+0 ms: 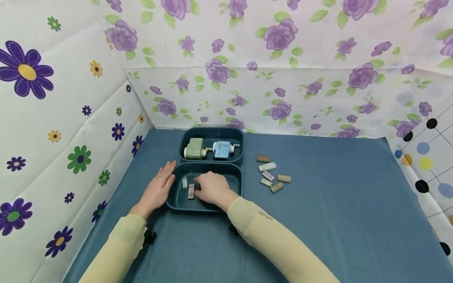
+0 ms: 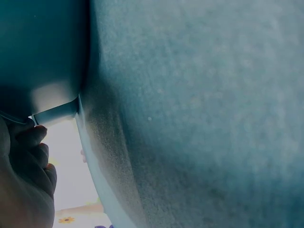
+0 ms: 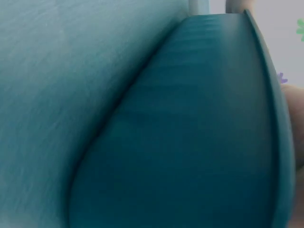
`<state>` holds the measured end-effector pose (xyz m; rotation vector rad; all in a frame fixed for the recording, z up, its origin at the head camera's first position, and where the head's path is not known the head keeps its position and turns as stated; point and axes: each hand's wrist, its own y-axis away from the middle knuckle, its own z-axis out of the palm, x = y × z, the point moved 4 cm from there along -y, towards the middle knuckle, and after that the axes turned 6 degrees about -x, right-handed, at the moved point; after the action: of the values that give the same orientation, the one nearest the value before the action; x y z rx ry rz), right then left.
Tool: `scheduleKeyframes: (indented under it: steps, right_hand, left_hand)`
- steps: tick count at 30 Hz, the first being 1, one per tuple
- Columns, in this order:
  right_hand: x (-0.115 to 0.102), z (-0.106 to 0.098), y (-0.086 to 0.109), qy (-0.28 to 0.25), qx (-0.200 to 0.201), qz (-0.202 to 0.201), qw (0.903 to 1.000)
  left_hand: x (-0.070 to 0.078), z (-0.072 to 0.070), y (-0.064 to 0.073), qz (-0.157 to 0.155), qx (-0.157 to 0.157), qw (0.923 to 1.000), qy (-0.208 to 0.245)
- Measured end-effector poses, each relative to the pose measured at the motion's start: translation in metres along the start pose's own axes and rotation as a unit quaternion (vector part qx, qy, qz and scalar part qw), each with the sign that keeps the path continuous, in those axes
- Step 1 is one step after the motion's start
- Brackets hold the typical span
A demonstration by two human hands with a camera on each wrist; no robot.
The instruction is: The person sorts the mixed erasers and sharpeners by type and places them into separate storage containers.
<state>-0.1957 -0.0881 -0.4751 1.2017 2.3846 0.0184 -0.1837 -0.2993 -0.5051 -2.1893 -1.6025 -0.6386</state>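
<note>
Two dark teal trays lie end to end in the head view. Inside the near tray (image 1: pixel 207 210) lie a pale green eraser-like block (image 1: pixel 185 183) and a pinkish one (image 1: pixel 191 191). My right hand (image 1: pixel 213 188) reaches into this tray, its curled fingers pinching a small dark block (image 1: pixel 197 186) beside the pinkish one; the hand hides part of it. My left hand (image 1: pixel 158 188) rests along the tray's left rim, fingers fairly straight. The left wrist view shows the fingers (image 2: pixel 40 152) against the tray's outer side (image 2: pixel 42 52). Mostly the tray wall (image 3: pixel 190 118) fills the right wrist view.
In the far tray (image 1: pixel 212 131) stand a green crank pencil sharpener (image 1: pixel 194 148) and a blue one (image 1: pixel 221 149). Right of the trays, several small blocks (image 1: pixel 267 167) lie loose on the blue cloth (image 1: pixel 336 204). Flowered sheets (image 1: pixel 247 90) hang behind and at the left.
</note>
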Motion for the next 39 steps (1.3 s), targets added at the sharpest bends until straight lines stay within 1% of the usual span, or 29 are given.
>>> scheduleKeyframes:
  steps: [3, 9, 12, 15, 20, 26, 29, 35, 39]
  right_hand:
    - [0.008, -0.007, 0.010, -0.013, 0.013, 0.004, 0.9998]
    - [0.023, -0.021, 0.032, -0.042, 0.039, -0.003, 0.9984]
    - [0.033, -0.028, 0.044, -0.063, 0.050, -0.005, 0.9968]
    - [0.046, -0.033, 0.057, -0.080, 0.061, -0.004, 0.9949]
    - [0.069, -0.042, 0.076, -0.100, 0.084, 0.003, 0.9914]
    - [0.098, -0.050, 0.098, -0.119, 0.111, 0.017, 0.9866]
    - [0.111, -0.053, 0.108, -0.127, 0.125, 0.021, 0.9838]
    - [0.140, -0.057, 0.128, -0.123, 0.163, 0.035, 0.9783]
    - [0.161, -0.059, 0.141, -0.131, 0.176, 0.053, 0.9742]
  left_hand:
    - [0.001, 0.000, -0.001, 0.005, 0.001, 1.0000, 0.001]
    - [0.000, 0.001, 0.000, 0.001, -0.005, 1.0000, 0.005]
    - [-0.001, 0.002, 0.001, -0.001, -0.010, 0.9999, 0.013]
    - [0.000, 0.003, 0.002, -0.006, -0.013, 0.9997, 0.020]
    - [0.001, 0.002, 0.003, -0.010, -0.007, 0.9996, 0.024]
    - [0.002, 0.002, 0.001, -0.002, 0.004, 0.9997, 0.022]
    - [0.001, 0.003, 0.001, -0.002, 0.004, 0.9997, 0.023]
    - [0.000, 0.003, 0.001, -0.005, 0.002, 0.9996, 0.027]
    - [0.001, 0.003, 0.001, -0.004, 0.004, 0.9996, 0.026]
